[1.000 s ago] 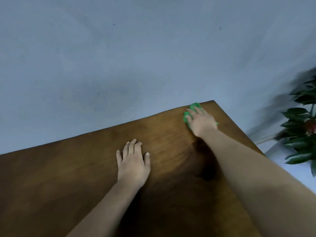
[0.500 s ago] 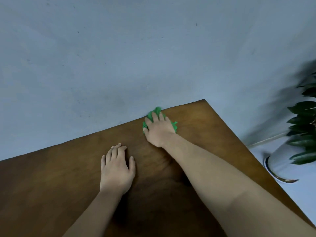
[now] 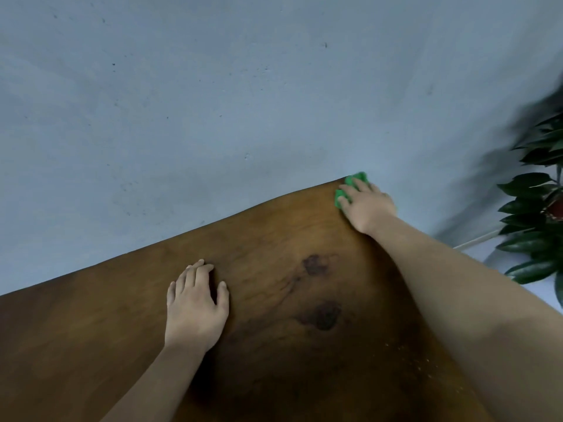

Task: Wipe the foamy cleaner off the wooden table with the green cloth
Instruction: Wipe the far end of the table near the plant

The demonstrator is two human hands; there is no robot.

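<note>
Right hand (image 3: 367, 205) pressed flat on green cloth (image 3: 353, 185) at far table (image 3: 91, 345) corner; left hand (image 3: 195, 306) open, flat; no writing legible.

Light is dim and soft; the arms cast dark shadows on the surface (image 3: 91, 345); the right edge is blurred.

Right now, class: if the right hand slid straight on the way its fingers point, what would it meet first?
The right hand, pressing the crumpled green cloth at the brown wooden table's far corner, would probably pass the edge and meet the grey wall; depth is unclear.
</note>
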